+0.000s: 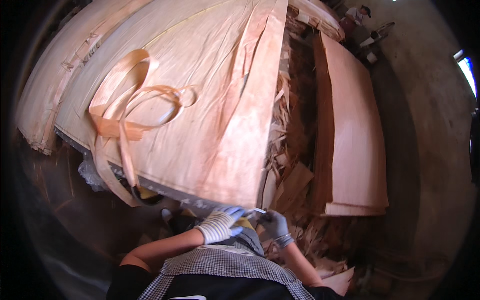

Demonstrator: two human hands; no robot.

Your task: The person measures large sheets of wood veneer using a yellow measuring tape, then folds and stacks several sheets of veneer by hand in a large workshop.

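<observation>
My left hand (220,226), in a striped white glove with light blue fingers, is at the near edge of a large stack of thin wood veneer sheets (195,115). Its fingers are stretched out and slightly blurred, close to the sheets' near right corner. Just right of it, my right hand (275,226) in a grey glove is closed on a slim pale object (259,210) whose kind I cannot make out. A yellow patch (244,223) shows between the hands. Loose, curled veneer strips (120,107) lie on the stack's left part and hang over its front edge.
A second veneer stack (355,135) stands at the right. Torn veneer scraps (295,187) fill the gap between the stacks and lie on the floor. More veneer (45,105) is at the far left. Another person (356,16) is far off at the upper right.
</observation>
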